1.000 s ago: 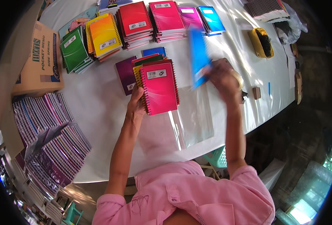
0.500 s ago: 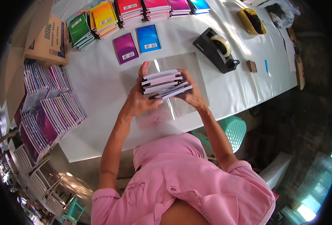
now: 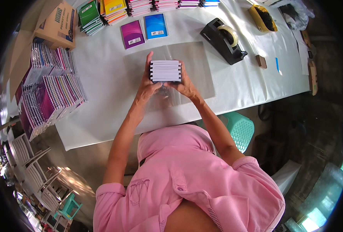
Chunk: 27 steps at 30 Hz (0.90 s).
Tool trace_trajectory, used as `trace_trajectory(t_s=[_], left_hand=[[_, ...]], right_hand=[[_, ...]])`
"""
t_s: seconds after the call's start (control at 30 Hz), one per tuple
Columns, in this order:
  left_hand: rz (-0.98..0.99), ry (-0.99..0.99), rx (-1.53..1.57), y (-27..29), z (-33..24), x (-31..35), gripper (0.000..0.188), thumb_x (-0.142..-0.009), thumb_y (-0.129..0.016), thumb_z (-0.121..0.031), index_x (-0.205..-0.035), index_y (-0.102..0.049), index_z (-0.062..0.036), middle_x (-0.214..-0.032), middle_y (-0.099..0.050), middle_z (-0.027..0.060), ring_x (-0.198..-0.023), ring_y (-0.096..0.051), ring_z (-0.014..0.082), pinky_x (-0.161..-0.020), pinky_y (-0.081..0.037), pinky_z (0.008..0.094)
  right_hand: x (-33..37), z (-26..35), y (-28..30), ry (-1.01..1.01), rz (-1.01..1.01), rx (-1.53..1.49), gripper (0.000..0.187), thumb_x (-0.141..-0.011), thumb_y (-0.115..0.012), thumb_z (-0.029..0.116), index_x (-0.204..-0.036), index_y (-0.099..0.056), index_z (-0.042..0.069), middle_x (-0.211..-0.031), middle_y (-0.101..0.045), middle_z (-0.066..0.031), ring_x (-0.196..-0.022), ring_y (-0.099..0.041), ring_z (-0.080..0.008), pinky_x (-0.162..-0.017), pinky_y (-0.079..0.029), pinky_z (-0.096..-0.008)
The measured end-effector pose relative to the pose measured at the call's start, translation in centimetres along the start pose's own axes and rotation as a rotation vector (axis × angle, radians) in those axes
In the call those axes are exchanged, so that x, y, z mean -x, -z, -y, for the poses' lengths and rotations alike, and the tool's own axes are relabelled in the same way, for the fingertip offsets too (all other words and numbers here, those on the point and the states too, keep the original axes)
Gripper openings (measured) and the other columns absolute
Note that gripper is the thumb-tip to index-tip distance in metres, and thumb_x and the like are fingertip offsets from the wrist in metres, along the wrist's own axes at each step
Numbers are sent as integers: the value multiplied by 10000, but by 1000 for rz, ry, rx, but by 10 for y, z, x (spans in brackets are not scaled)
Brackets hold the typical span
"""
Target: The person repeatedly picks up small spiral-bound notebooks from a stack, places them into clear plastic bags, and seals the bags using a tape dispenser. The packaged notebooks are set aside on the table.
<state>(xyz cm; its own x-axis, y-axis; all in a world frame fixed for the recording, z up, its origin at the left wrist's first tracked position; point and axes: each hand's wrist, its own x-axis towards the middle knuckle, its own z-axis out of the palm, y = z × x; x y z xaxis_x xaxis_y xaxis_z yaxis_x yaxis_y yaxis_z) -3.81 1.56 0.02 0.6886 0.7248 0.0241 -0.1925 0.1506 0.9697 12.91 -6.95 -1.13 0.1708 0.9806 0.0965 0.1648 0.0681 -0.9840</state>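
A cardboard box (image 3: 57,24) with a dark printed panel sits at the far left above rows of wrapped spiral notebooks (image 3: 49,89), and along the table's (image 3: 102,116) far edge lie green, yellow and pink notebook piles, then a purple notebook (image 3: 132,34) and a blue notebook (image 3: 156,26), each with a small white label. At the centre the left hand (image 3: 148,85) and right hand (image 3: 185,83) clasp a stack of notebooks (image 3: 165,70) edge-up over a clear plastic sheet (image 3: 191,69); the step looks like squaring the stack for wrapping, which calls for setting it evenly on the sheet. To the right stand a black tape dispenser (image 3: 223,40) and a yellow tray (image 3: 262,17)
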Motion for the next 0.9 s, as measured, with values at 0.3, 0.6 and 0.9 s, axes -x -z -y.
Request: trace_trajectory(t_s=[0.3,0.6,0.9], left_hand=[[-115,121,-237,12,-8,10,774,-731,-794,-167,-1410,-434,-75,-1340,-538,132,-1199,-531,203,-985,-442,310],[-244,435,-502,1,-6,-17,445,-878,-679,-253,-1227,-590,8,-952,-694,84,-876,-631,121,-779,-496,271],[-304,495,-215,-10,8,-6,414,-899,-662,-218,-1234,-553,-1,-914,-655,28,-752,-590,86,-634,-502,260]], right_hand=[[-13,-1,24,12,145,-7,885,-700,-837,95,-1375,-268,34,-1246,-520,-133,-1116,-512,-236,-955,-426,-366],[-43,10,33,-574,137,132,789,-704,-764,525,-1110,-560,-121,-1042,-617,-248,-1014,-600,-331,-854,-475,-415],[-11,-16,32,-269,44,424,550,-906,-570,499,-1002,-638,-38,-826,-613,-245,-901,-551,-350,-773,-486,-434]])
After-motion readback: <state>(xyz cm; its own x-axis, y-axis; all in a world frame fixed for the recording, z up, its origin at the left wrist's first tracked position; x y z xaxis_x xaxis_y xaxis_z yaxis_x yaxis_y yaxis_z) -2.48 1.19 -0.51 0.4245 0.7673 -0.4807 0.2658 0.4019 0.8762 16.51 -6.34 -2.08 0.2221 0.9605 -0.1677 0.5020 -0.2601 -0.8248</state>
